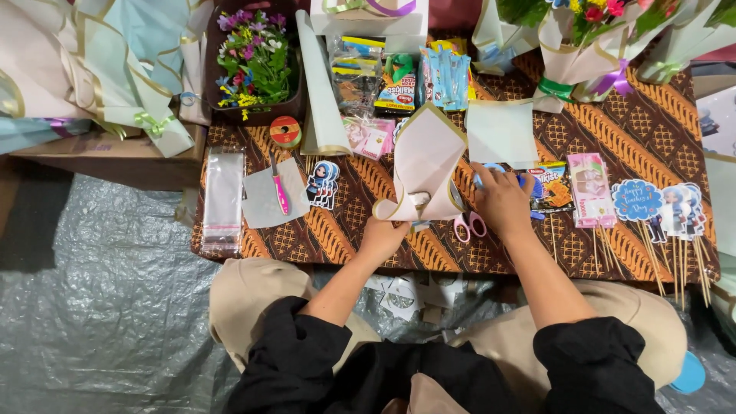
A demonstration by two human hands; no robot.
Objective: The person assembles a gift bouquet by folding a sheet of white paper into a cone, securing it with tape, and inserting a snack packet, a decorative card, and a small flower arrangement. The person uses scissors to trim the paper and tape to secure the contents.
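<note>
My left hand (383,234) pinches the lower end of a folded pink wrapping sheet with gold edging (424,165), rolled into a cone that stands up from the low table (659,134). My right hand (502,201) rests flat on the table just right of the cone, fingers over a small blue item (529,182) that is mostly hidden. Pink-handled scissors (468,225) lie between the two hands, near the table's front edge.
A pink-handled cutter (279,188) lies on a grey paper at left beside a clear plastic sleeve (223,201). Cartoon cutouts on sticks (675,211) lie at right. Snack packets (399,80), a tape roll (285,131), bouquets (586,34) and a flower box (253,57) line the back.
</note>
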